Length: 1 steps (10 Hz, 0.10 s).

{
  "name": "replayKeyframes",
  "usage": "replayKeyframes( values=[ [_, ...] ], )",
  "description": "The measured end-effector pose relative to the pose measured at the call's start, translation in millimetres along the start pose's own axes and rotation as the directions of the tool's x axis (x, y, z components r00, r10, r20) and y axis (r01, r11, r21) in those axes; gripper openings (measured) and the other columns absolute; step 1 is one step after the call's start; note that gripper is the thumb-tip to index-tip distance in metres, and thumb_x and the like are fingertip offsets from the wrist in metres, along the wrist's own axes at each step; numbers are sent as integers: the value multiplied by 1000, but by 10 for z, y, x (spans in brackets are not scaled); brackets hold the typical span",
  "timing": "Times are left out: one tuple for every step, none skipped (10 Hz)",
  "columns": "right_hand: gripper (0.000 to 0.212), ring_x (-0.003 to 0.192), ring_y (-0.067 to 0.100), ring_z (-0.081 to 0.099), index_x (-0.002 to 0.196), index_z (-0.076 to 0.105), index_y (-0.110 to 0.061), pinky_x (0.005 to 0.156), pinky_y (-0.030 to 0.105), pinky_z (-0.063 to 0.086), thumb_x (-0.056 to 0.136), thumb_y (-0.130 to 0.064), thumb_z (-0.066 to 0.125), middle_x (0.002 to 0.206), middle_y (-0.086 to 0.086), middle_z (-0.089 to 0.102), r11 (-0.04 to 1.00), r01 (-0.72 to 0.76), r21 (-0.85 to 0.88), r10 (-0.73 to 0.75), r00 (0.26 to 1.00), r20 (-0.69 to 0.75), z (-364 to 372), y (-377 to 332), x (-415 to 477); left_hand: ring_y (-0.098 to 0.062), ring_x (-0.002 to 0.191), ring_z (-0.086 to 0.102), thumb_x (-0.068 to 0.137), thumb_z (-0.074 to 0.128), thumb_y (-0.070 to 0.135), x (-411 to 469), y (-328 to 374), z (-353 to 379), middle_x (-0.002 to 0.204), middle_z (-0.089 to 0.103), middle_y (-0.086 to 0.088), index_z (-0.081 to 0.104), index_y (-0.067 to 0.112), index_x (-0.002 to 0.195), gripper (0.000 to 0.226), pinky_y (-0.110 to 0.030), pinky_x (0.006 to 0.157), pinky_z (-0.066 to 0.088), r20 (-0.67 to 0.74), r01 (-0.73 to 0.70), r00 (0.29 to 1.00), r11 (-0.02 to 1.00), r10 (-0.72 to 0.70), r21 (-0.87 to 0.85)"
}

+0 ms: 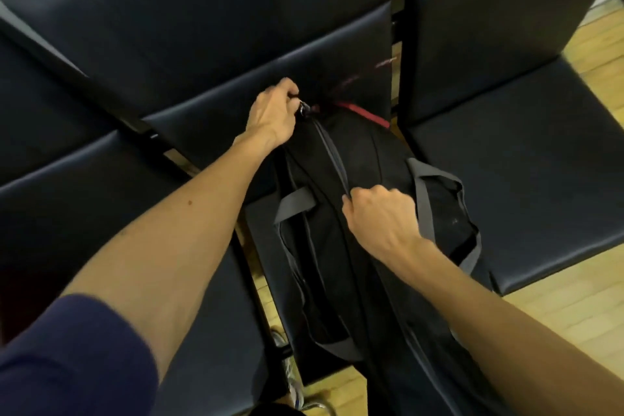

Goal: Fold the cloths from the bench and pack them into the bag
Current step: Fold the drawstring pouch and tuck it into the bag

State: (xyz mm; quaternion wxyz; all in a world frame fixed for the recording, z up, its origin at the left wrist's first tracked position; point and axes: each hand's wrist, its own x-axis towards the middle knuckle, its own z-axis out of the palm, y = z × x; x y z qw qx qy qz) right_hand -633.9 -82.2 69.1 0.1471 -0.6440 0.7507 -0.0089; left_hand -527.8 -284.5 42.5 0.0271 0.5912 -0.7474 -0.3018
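Black seats hold the bag at frame centre, with no loose cloths in view. The left hand grips the zip pull at the bag's upper end, and the right hand pinches the zip midway. Packing seems finished, with perhaps only the closing left.

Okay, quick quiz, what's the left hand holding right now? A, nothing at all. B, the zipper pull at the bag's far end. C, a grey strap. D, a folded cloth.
B: the left hand pinches the metal zipper pull at the far end of the bag, while the right hand grips the bag by the zipper line.
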Motion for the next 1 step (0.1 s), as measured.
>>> replayKeyframes(
  values=[
    [41, 96, 32, 65, 105, 60, -11, 64, 33, 38, 105, -44, 35, 102, 9, 66, 991, -80, 106, 60, 982, 180, 66, -67, -14, -18, 115, 58, 102, 52, 27, -340, -103, -166, 129, 59, 0, 54, 26, 131, 29, -38, 96, 50, 35, -86, 996, 995, 88, -58]
  ],
)
